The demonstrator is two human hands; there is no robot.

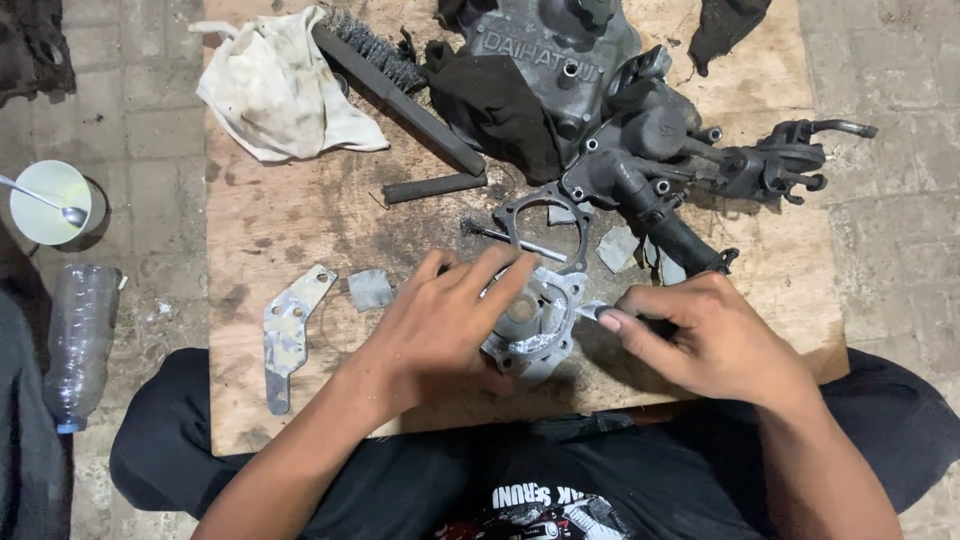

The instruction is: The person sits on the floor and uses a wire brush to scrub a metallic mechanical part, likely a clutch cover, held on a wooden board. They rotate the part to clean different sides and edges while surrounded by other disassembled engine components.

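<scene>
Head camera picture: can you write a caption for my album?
Left hand steadies a grey metal engine part on a wooden board while the right hand presses a small blade against it.

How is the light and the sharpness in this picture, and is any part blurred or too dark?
Head view: light is soft and even, with short shadows under the left hand and right hand; the metal part glints slightly; the engine casting is dark yet readable; the fingers look a little soft, while the board is sharp.
</scene>
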